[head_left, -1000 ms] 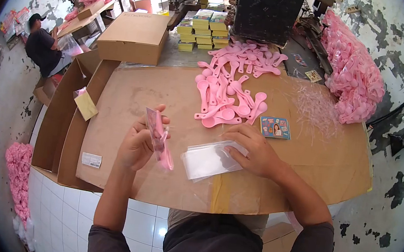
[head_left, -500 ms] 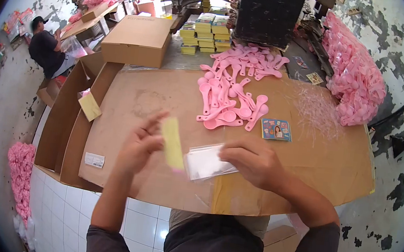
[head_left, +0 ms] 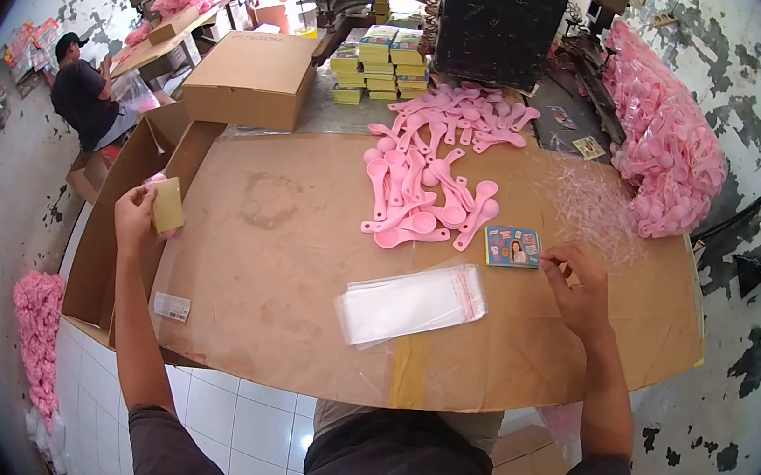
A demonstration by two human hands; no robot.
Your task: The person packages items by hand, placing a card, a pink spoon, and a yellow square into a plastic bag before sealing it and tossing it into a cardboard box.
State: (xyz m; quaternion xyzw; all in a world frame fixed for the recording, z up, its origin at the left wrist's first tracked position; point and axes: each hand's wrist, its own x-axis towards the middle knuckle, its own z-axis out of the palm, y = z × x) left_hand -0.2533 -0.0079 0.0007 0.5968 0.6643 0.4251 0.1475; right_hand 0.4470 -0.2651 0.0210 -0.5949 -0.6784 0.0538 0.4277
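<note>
At the left, over the open carton (head_left: 105, 244), my left hand (head_left: 133, 214) is closed on a yellow card packet (head_left: 168, 206) with pink showing at its edges. My right hand (head_left: 575, 280) has its fingertips at the right edge of a stack of blue printed cards (head_left: 513, 248); whether it grips one is too small to tell. Clear plastic sleeves (head_left: 410, 305) lie in a pile between my hands, near the front. Pink spoons (head_left: 420, 221) are heaped behind the sleeves.
A closed cardboard box (head_left: 250, 77) stands at the back left, beside stacks of cards (head_left: 377, 64). Bagged pink spoons (head_left: 662, 143) hang over the right side. Thin plastic strips (head_left: 595, 206) lie at the right. A person (head_left: 87, 96) is at the far left.
My left hand has moved left to the carton with the yellow packet. My right hand has left the sleeves and moved right to the blue cards.
</note>
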